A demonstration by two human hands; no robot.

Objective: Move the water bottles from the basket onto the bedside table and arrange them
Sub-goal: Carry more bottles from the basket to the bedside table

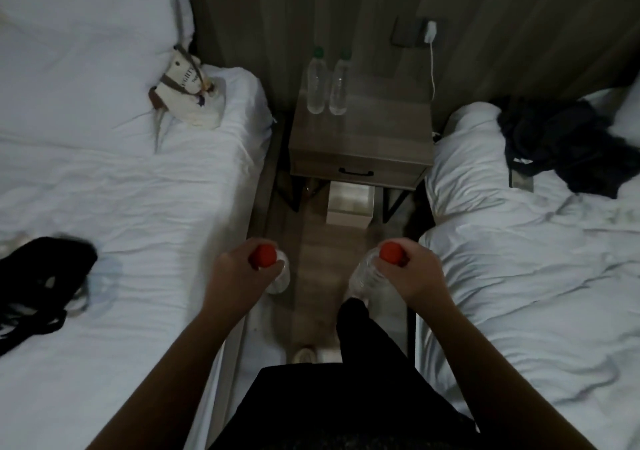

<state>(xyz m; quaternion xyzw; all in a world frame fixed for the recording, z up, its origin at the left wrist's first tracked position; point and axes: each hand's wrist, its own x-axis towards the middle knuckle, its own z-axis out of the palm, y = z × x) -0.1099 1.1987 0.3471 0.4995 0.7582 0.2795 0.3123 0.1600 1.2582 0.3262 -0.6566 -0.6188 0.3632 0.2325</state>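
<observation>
dim wood-panelled wall (519, 17), wooden floor (318, 245) between two white beds (138, 190)

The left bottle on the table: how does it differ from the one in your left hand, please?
The table bottle has a green cap; the held bottle, a red one. The table bottle stands on the table; the held bottle hangs from the left hand, gripped at its cap. Both are clear.

- Wooden bedside table (381, 138): front and right bare — two green-capped clear bottles (327, 82) crowd its back-left corner.
- White beds (138, 190) flank the narrow floor aisle (318, 242).
</observation>
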